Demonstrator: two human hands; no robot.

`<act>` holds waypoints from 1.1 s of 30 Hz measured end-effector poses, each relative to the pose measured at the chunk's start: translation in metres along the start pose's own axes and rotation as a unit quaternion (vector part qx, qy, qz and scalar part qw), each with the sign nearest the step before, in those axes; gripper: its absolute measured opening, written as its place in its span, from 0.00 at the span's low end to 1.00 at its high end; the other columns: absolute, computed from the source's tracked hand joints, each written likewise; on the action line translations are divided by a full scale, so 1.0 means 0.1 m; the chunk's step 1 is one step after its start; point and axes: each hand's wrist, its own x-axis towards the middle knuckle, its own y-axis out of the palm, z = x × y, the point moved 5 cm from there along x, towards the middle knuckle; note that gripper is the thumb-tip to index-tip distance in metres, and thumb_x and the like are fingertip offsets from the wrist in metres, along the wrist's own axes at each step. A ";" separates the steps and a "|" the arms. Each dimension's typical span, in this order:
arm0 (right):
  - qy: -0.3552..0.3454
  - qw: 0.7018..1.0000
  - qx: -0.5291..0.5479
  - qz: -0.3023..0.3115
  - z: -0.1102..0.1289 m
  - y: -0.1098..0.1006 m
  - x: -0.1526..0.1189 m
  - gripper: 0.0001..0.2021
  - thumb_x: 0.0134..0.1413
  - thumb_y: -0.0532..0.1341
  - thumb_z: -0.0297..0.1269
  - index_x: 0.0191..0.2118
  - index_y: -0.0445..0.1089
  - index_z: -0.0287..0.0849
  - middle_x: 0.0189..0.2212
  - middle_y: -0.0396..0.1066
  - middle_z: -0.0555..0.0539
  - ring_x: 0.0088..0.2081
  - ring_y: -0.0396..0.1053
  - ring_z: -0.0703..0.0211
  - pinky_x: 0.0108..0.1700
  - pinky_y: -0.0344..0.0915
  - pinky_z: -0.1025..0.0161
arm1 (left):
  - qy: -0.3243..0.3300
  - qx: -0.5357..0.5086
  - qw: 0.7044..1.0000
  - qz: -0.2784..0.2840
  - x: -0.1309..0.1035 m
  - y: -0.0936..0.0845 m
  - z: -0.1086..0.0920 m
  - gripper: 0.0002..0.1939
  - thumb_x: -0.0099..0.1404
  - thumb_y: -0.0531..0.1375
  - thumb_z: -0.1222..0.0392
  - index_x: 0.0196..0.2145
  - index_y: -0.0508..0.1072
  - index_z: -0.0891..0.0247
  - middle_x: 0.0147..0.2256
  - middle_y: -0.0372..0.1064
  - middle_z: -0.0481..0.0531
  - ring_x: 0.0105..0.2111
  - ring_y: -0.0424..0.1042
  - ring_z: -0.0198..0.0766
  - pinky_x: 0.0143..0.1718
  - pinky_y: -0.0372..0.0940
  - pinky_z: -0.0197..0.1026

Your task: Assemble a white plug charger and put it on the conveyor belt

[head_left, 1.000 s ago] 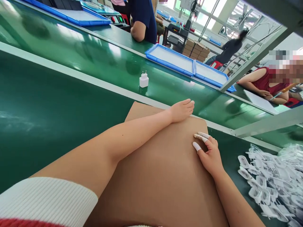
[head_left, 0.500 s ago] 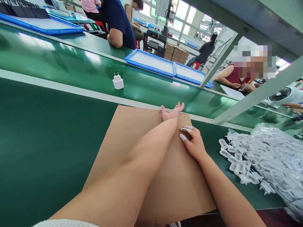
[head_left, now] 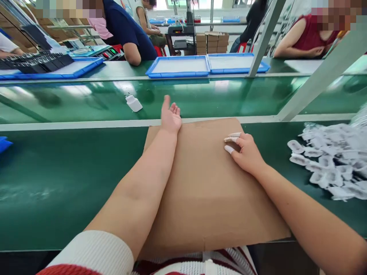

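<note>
A brown cardboard sheet (head_left: 206,183) lies flat on the green table in front of me. My left hand (head_left: 170,115) is stretched out past the sheet's far left edge, palm up and fingers apart, holding nothing. A white charger plug (head_left: 133,103) lies on the glossy green belt just beyond and left of it. My right hand (head_left: 242,149) rests on the right part of the cardboard, fingers loosely curled, with white finger cots on three fingertips.
A heap of white plugs in clear bags (head_left: 332,160) lies at the right. Blue trays (head_left: 179,65) stand across the belt (head_left: 86,100). Other people sit at the far side. A slanted metal frame post (head_left: 318,76) rises at the right.
My view has turned level with the table. My left hand has swung left along the sheet's far edge, nearer the white plug. My right hand stays on the cardboard.
</note>
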 end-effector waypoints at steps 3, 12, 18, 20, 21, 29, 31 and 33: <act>-0.006 1.000 -0.004 -0.002 -0.02 0.01 0.00 0.13 0.59 0.63 0.41 0.47 0.79 0.48 0.49 0.76 0.43 0.54 0.69 0.42 0.61 0.62 0.38 | -0.087 -0.223 0.969 -0.063 -0.05 -0.32 0.14 0.29 0.76 0.45 0.37 0.49 0.74 0.62 0.50 0.72 0.61 0.58 0.71 0.38 0.56 0.69 0.37; -0.002 1.000 -0.008 0.003 -0.01 -0.01 -0.02 0.13 0.61 0.63 0.44 0.48 0.80 0.49 0.50 0.75 0.43 0.53 0.68 0.41 0.58 0.65 0.37 | -0.108 -0.384 0.915 -0.063 -0.09 -0.22 0.21 0.28 0.74 0.48 0.37 0.54 0.70 0.62 0.55 0.70 0.62 0.60 0.70 0.44 0.55 0.71 0.42; 0.031 0.999 -0.006 0.014 0.05 -0.05 -0.03 0.13 0.60 0.63 0.42 0.48 0.79 0.51 0.51 0.75 0.44 0.54 0.67 0.40 0.58 0.66 0.35 | -0.168 -0.517 0.834 -0.097 -0.17 -0.18 0.16 0.22 0.75 0.50 0.44 0.53 0.69 0.62 0.55 0.71 0.60 0.58 0.71 0.40 0.55 0.69 0.36; 0.040 0.999 -0.007 0.018 0.08 -0.06 -0.03 0.12 0.60 0.63 0.41 0.48 0.79 0.51 0.51 0.75 0.44 0.55 0.67 0.39 0.59 0.66 0.34 | -0.184 -0.541 0.815 -0.100 -0.20 -0.17 0.13 0.20 0.75 0.51 0.44 0.52 0.69 0.61 0.56 0.71 0.59 0.58 0.71 0.40 0.54 0.69 0.35; 0.042 0.999 -0.008 0.021 0.09 -0.06 -0.03 0.12 0.60 0.63 0.41 0.48 0.79 0.51 0.51 0.75 0.44 0.55 0.66 0.39 0.59 0.66 0.34 | -0.189 -0.550 0.807 -0.101 -0.21 -0.16 0.11 0.19 0.75 0.52 0.44 0.52 0.69 0.61 0.55 0.71 0.59 0.58 0.71 0.40 0.54 0.69 0.35; 0.039 0.999 -0.012 0.030 0.09 -0.07 -0.02 0.12 0.61 0.64 0.41 0.48 0.79 0.51 0.52 0.74 0.43 0.56 0.66 0.39 0.60 0.64 0.34 | -0.182 -0.549 0.810 -0.101 -0.21 -0.17 0.10 0.19 0.76 0.51 0.47 0.53 0.70 0.62 0.54 0.72 0.60 0.57 0.72 0.40 0.56 0.68 0.38; 0.034 0.999 -0.013 0.029 0.09 -0.06 -0.02 0.12 0.62 0.63 0.42 0.49 0.79 0.51 0.52 0.74 0.43 0.56 0.66 0.38 0.60 0.64 0.33 | -0.176 -0.542 0.816 -0.098 -0.19 -0.18 0.11 0.19 0.76 0.51 0.47 0.53 0.70 0.62 0.53 0.72 0.60 0.57 0.72 0.40 0.56 0.68 0.38; 0.030 0.999 -0.012 0.030 0.09 -0.06 -0.02 0.12 0.62 0.63 0.43 0.49 0.79 0.51 0.52 0.73 0.42 0.56 0.66 0.38 0.60 0.64 0.33 | -0.175 -0.535 0.821 -0.099 -0.19 -0.18 0.11 0.17 0.76 0.50 0.48 0.50 0.71 0.62 0.52 0.73 0.59 0.56 0.73 0.40 0.55 0.68 0.37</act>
